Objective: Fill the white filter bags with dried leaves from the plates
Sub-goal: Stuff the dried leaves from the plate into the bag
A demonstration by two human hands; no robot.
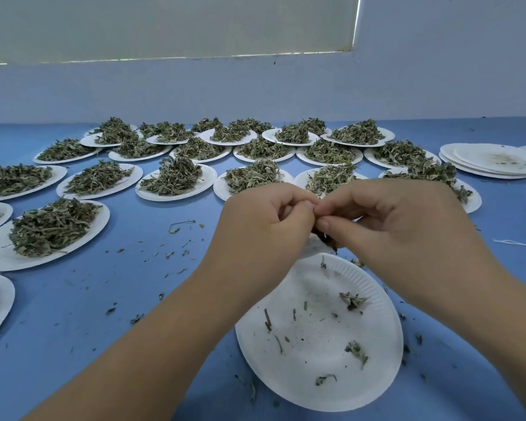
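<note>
You have well over twenty plates (195,191) heaped with dried leaves (170,177) — the overlapping back row defies an exact count. One nearly bare plate (310,360) lies nearest you, and one stack of used plates (492,161) sits to the right — at least three deep. Your two hands, left hand (264,226) and right hand (407,226), pinch one white filter bag (312,249).

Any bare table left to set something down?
Yes: blue table between the near-left heaped plate and the left forearm, crumbs only; also right of the right hand, short of the empty-plate stack. Far rows of heaped plates are packed.

Most of filter bag (312,248) behind hands (264,229)
</note>
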